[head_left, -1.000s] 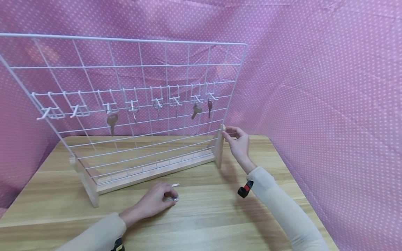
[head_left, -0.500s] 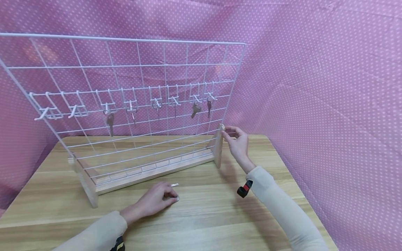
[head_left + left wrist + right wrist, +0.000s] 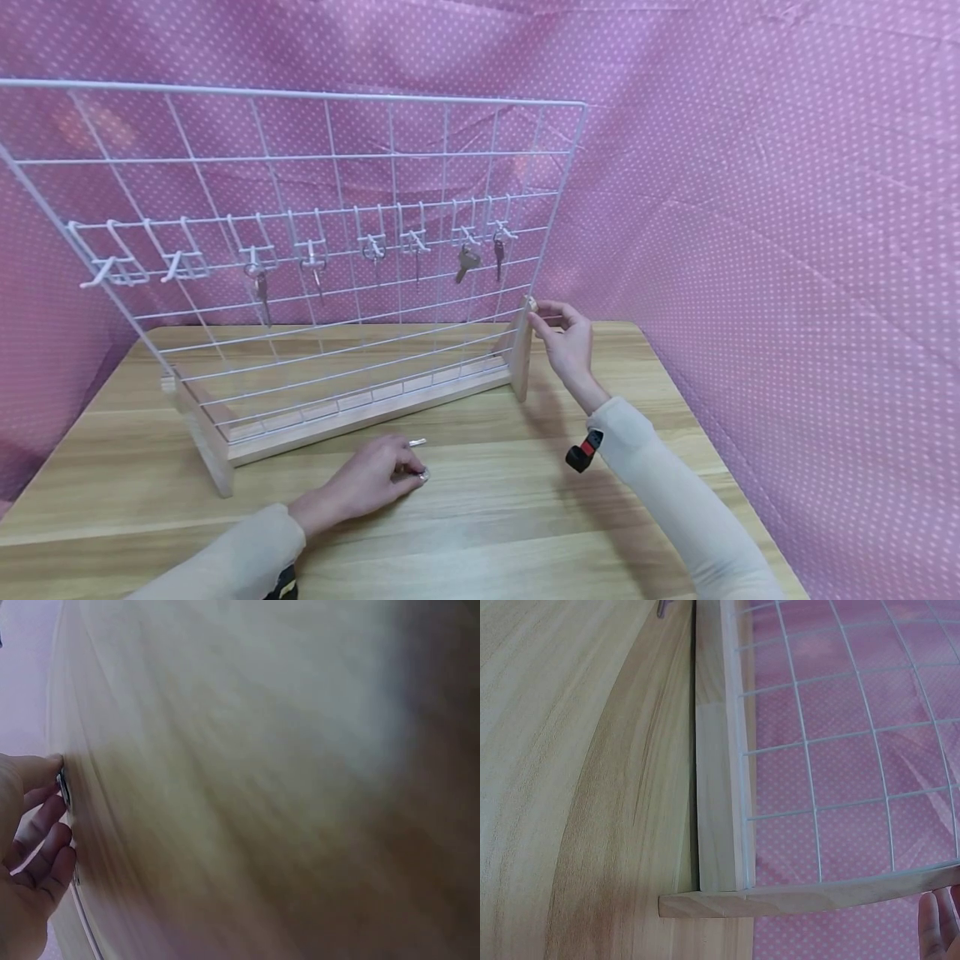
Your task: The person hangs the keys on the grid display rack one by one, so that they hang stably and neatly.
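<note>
My left hand (image 3: 375, 475) is low over the table, its thumb and fingertips pinching a small shiny metal key (image 3: 64, 787), mostly hidden by the fingers. Just beyond these fingers, a second silver key (image 3: 417, 442) lies on the wood, partly covered by the hand. My right hand (image 3: 567, 337) grips the top of the wooden side support (image 3: 519, 358) of a white wire grid rack (image 3: 360, 157) between thumb and fingers. Keys on rings, such as a broad key (image 3: 468, 260), hang from several white hooks (image 3: 373, 242) on the grid.
Two hooks at the left, including the outermost hook (image 3: 116, 271), carry no keys. A wooden base bar (image 3: 375, 414) joins the side supports on the wooden table (image 3: 480, 542). Pink dotted cloth (image 3: 750, 208) surrounds the table at the back and sides.
The key hanging on the third hook from the left has turned from its flat face toward its edge. My left fingers have shifted slightly on their key; the right hand keeps its grip.
</note>
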Available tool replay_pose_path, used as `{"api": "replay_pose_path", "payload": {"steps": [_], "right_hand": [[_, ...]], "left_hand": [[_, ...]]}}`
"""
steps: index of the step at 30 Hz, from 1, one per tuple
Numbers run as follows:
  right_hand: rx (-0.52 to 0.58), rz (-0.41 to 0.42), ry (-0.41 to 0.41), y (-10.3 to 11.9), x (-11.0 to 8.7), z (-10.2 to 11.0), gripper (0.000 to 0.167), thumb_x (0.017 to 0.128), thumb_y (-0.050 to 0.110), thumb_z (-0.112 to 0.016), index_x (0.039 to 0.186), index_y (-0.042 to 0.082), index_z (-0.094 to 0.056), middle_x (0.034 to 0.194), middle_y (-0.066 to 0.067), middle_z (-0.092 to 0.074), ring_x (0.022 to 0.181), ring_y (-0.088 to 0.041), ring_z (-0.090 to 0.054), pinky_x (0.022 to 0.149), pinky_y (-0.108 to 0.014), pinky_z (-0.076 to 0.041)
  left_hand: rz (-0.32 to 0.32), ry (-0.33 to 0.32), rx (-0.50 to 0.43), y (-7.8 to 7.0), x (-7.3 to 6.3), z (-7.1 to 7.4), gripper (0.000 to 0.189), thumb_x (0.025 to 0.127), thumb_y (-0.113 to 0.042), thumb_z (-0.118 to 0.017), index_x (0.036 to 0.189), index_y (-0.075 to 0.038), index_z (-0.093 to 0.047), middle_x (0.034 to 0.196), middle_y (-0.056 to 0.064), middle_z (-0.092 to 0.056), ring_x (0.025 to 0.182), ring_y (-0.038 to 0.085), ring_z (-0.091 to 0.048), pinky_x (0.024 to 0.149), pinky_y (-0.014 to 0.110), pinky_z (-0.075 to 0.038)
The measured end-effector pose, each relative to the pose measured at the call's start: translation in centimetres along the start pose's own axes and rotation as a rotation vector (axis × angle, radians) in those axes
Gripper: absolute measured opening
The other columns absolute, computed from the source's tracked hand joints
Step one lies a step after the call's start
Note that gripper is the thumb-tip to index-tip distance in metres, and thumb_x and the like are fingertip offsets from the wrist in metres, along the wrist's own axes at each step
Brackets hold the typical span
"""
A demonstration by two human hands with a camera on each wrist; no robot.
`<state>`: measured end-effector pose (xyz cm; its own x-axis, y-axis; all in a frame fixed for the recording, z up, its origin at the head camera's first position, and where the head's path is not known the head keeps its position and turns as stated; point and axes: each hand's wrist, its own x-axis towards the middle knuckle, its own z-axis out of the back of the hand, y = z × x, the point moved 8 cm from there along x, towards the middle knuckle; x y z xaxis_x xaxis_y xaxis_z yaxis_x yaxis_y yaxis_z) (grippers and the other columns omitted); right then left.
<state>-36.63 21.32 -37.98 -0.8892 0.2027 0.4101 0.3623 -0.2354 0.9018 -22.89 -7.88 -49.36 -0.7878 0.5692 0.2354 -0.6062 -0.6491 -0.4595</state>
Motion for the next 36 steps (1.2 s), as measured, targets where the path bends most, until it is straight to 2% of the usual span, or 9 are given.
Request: {"api": "replay_pose_path", "payload": {"steps": [4, 7, 11, 15, 20, 23, 26, 31, 36], "right_hand": [[0.000, 0.000, -0.005, 0.0, 0.0, 0.0, 0.026, 0.092, 0.004, -0.080, 0.115, -0.004, -0.073, 0.110, -0.026, -0.074, 0.081, -0.002, -0.067, 0.073, -0.024, -0.070], [0.001, -0.002, -0.008, 0.0, 0.0, 0.0, 0.025, 0.092, 0.004, -0.080, 0.115, -0.004, -0.073, 0.110, -0.026, -0.074, 0.080, -0.002, -0.067, 0.072, -0.022, -0.069], [-0.003, -0.007, -0.008, 0.0, 0.0, 0.0, 0.025, 0.093, 0.005, -0.080, 0.115, -0.004, -0.073, 0.109, -0.023, -0.074, 0.080, -0.001, -0.066, 0.069, -0.014, -0.065], [-0.008, -0.011, -0.007, -0.1, 0.0, 0.0, 0.025, 0.093, 0.006, -0.080, 0.115, -0.004, -0.073, 0.108, -0.020, -0.074, 0.080, -0.001, -0.066, 0.070, -0.015, -0.066], [-0.012, -0.006, -0.012, 0.0, 0.0, 0.0, 0.025, 0.093, 0.007, -0.081, 0.115, -0.003, -0.074, 0.106, -0.018, -0.075, 0.080, -0.001, -0.067, 0.075, -0.026, -0.070], [-0.015, -0.005, -0.013, 0.0, 0.1, 0.0, 0.025, 0.092, 0.006, -0.081, 0.115, -0.003, -0.074, 0.106, -0.018, -0.075, 0.081, -0.002, -0.067, 0.079, -0.038, -0.071], [-0.015, -0.005, -0.012, 0.0, 0.1, 0.0, 0.025, 0.092, 0.004, -0.081, 0.115, -0.003, -0.074, 0.107, -0.021, -0.075, 0.081, -0.004, -0.067, 0.082, -0.045, -0.071], [-0.007, -0.009, -0.011, 0.0, 0.1, 0.0, 0.025, 0.092, 0.005, -0.080, 0.115, -0.003, -0.074, 0.107, -0.021, -0.074, 0.081, -0.004, -0.067, 0.075, -0.026, -0.070], [-0.004, -0.008, -0.009, 0.0, 0.0, 0.0, 0.025, 0.092, 0.005, -0.080, 0.114, -0.004, -0.073, 0.106, -0.019, -0.075, 0.080, -0.002, -0.066, 0.069, -0.013, -0.065]], "left_hand": [[-0.044, -0.007, 0.044, -0.3, 0.0, 0.0, 0.006, 0.090, -0.023, -0.084, 0.095, -0.021, -0.082, 0.087, -0.015, -0.065, 0.076, -0.004, -0.046, 0.063, 0.013, -0.042], [-0.083, -0.015, 0.076, -0.6, 0.0, 0.0, 0.006, 0.092, -0.025, -0.083, 0.094, -0.020, -0.083, 0.086, -0.014, -0.064, 0.074, -0.005, -0.042, 0.061, 0.013, -0.040], [-0.118, -0.015, 0.106, -0.9, 0.0, 0.1, 0.006, 0.092, -0.025, -0.083, 0.094, -0.019, -0.082, 0.087, -0.013, -0.064, 0.075, -0.005, -0.043, 0.062, 0.013, -0.043], [-0.144, 0.001, 0.136, -1.2, 0.2, 0.1, 0.005, 0.093, -0.025, -0.082, 0.094, -0.019, -0.082, 0.089, -0.012, -0.065, 0.078, -0.003, -0.049, 0.066, 0.016, -0.050], [-0.178, 0.009, 0.177, -1.7, 0.4, 0.2, 0.007, 0.093, -0.026, -0.081, 0.092, -0.020, -0.081, 0.089, -0.011, -0.066, 0.081, -0.001, -0.055, 0.073, 0.022, -0.059], [-0.188, 0.021, 0.181, -1.8, 0.5, 0.1, 0.008, 0.093, -0.028, -0.081, 0.092, -0.020, -0.080, 0.088, -0.011, -0.065, 0.079, -0.002, -0.053, 0.071, 0.020, -0.058], [-0.232, 0.027, 0.223, -2.0, 0.6, -0.1, 0.009, 0.092, -0.029, -0.082, 0.091, -0.020, -0.080, 0.086, -0.011, -0.065, 0.078, -0.002, -0.051, 0.069, 0.017, -0.056], [-0.337, 0.005, 0.327, -2.6, 0.7, -0.2, 0.011, 0.094, -0.030, -0.080, 0.087, -0.021, -0.078, 0.084, -0.011, -0.064, 0.078, 0.002, -0.054, 0.074, 0.022, -0.060], [-0.373, -0.004, 0.358, -2.8, 0.9, -0.3, 0.015, 0.094, -0.025, -0.078, 0.080, -0.022, -0.073, 0.080, -0.011, -0.060, 0.074, 0.003, -0.051, 0.065, 0.018, -0.055]]}}
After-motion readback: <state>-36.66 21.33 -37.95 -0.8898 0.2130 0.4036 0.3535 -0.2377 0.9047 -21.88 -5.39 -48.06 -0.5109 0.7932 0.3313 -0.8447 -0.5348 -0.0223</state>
